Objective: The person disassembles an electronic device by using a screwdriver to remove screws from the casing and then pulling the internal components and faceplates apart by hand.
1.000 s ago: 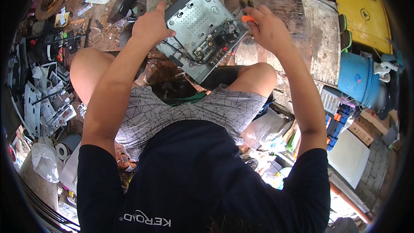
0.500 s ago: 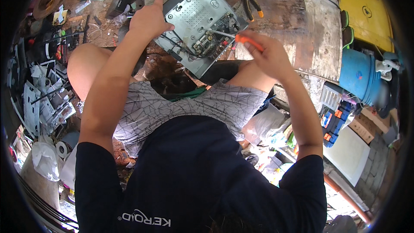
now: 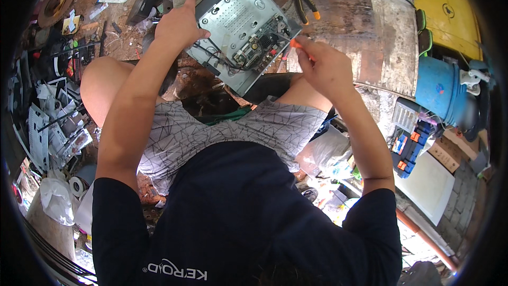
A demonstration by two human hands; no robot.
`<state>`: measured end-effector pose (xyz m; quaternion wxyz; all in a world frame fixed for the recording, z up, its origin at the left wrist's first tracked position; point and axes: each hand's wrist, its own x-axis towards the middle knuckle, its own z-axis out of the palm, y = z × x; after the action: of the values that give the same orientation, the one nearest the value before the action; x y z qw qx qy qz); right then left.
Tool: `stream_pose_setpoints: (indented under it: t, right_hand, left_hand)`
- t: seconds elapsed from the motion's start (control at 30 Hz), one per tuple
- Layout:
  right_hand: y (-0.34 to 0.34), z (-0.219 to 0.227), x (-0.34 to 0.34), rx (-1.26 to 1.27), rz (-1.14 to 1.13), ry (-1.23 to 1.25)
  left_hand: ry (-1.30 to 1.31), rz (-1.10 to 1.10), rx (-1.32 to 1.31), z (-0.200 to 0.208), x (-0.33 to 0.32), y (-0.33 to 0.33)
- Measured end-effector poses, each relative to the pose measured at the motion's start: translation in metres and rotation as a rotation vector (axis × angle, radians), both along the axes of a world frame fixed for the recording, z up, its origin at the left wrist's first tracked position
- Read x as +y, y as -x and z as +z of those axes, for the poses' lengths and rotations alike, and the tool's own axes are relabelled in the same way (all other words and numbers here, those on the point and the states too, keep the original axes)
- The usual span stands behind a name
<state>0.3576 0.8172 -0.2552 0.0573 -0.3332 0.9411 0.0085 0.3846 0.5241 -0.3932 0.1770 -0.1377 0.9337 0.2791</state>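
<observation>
At the upper middle of the frame the left hand (image 3: 180, 24) clamps the rim of the opened metal chassis (image 3: 241, 29) (tilted on the knees), steadying it so the right hand (image 3: 323, 66), closed around an orange-handled screwdriver (image 3: 292, 43), reaches its circuit board (image 3: 257, 47).

- 2 hands are seen: the left hand (image 3: 180, 24) and the right hand (image 3: 325, 66).
- 1 open metal chassis (image 3: 241, 18) is counted, with 1 circuit board (image 3: 259, 47) inside it.
- 1 orange-handled screwdriver (image 3: 296, 44) is held.
- 1 pair of orange-handled pliers (image 3: 302, 0) is counted.
- 1 blue bucket (image 3: 439, 90) is seen.
- 1 yellow panel (image 3: 442, 8) is counted.
</observation>
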Motion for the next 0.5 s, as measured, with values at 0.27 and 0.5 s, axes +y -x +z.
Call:
stream_pose_setpoints:
  t: [0.27, 0.5]
  right_hand:
    - [0.03, -0.021, 0.008, 0.021, -0.123, -0.002]
    - [0.033, -0.033, 0.01, 0.024, -0.129, 0.057]
  left_hand:
    - [0.005, 0.003, -0.008, 0.004, 0.002, 0.001]
    - [0.004, 0.003, 0.016, -0.001, 0.001, 0.0]
